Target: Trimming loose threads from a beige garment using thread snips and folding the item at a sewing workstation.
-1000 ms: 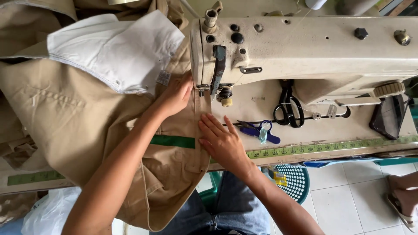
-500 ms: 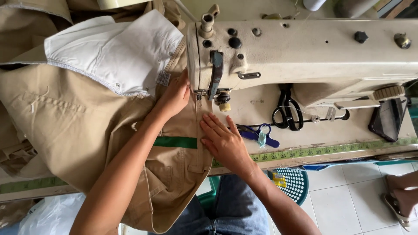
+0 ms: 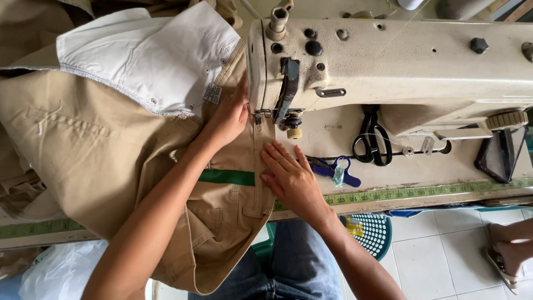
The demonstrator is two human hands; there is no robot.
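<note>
1. A pale, worn sewing table (image 3: 444, 172) carried everything, its front edge lined with a yellow-green measuring tape strip (image 3: 411, 193).
2. A cream industrial sewing machine (image 3: 400, 61) stood on it.
3. Khaki trousers (image 3: 94, 150) with a white pocket lining (image 3: 150, 55) lay spread over the table's left part and hung over its front edge.
4. Black scissors (image 3: 371, 136) lay under the machine's arm.
5. Blue-handled thread snips (image 3: 336, 169) rested near the tape.
6. A dark phone (image 3: 502, 153) lay at the right.
</note>
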